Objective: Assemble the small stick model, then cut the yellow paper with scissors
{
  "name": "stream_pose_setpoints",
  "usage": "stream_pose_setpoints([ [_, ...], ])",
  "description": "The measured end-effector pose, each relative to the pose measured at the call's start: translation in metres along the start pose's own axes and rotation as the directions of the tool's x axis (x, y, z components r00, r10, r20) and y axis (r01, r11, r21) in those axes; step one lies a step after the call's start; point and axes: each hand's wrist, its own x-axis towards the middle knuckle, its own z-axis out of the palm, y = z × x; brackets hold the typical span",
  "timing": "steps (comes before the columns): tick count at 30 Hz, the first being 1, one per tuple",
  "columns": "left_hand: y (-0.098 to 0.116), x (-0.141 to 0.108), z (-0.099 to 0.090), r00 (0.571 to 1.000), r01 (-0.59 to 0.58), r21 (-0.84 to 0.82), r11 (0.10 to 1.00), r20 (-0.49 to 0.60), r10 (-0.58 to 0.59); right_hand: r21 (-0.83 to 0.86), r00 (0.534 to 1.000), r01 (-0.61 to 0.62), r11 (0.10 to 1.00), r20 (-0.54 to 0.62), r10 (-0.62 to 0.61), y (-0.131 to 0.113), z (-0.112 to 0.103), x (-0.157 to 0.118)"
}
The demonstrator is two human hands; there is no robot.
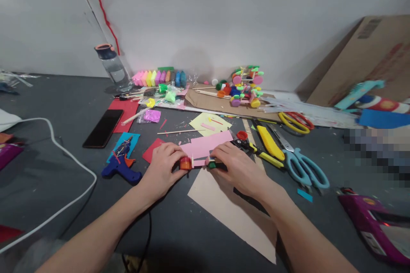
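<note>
My left hand [166, 162] is closed, its thumb and fingers pinching an orange-red bottle cap [185, 163]. My right hand [235, 166] is closed around a dark green cap [212, 163], mostly covered by the fingers. Between the two caps runs a narrow pink strip [200, 163] with pale pieces at its ends. Pink paper [208, 143] lies just beyond my fingertips, and a beige sheet of card [233, 213] lies partly beneath my right hand and forearm. A blue glue gun [121, 164] rests left of my left hand.
Right of my hands lie a yellow utility knife [270, 143], blue-handled scissors [301, 164] and yellow-handled pliers [265, 155]. A phone [103, 129] and water bottle [113, 68] are at left. Small wheeled models [246, 87] stand at the back. A white cable [86, 168] curves at left.
</note>
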Motion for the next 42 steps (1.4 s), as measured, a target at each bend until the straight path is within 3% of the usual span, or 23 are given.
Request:
stream_pose_setpoints([
  [7, 0.002, 0.000, 0.002, 1.000, 0.013, 0.012, 1.000, 0.011, -0.014, -0.007, 0.999, 0.017, 1.000, -0.027, -0.017, 0.002, 0.004, 0.001],
  [14, 0.004, -0.001, 0.003, 1.000, 0.026, 0.017, 1.000, 0.009, -0.026, -0.070, 0.970, 0.059, 0.996, -0.232, -0.074, -0.019, -0.006, -0.003],
  [20, 0.000, -0.002, 0.004, 0.999, 0.041, 0.037, 0.998, 0.013, -0.041, -0.134, 0.992, 0.112, 0.985, -0.044, -0.119, -0.057, 0.002, -0.012],
  [24, 0.000, -0.002, 0.004, 0.999, 0.046, 0.046, 0.998, 0.015, -0.047, -0.201, 0.996, 0.082, 0.976, 0.043, -0.075, -0.062, 0.013, -0.013],
  [32, 0.001, -0.002, 0.004, 0.999, 0.040, 0.052, 0.998, 0.025, -0.041, -0.244, 0.994, 0.085, 0.966, 0.086, -0.066, -0.054, 0.027, -0.008],
  [42, 0.001, -0.002, 0.004, 0.999, 0.041, 0.059, 0.997, 0.027, -0.043, -0.223, 0.993, 0.090, 0.971, 0.093, -0.070, -0.054, 0.025, -0.008],
])
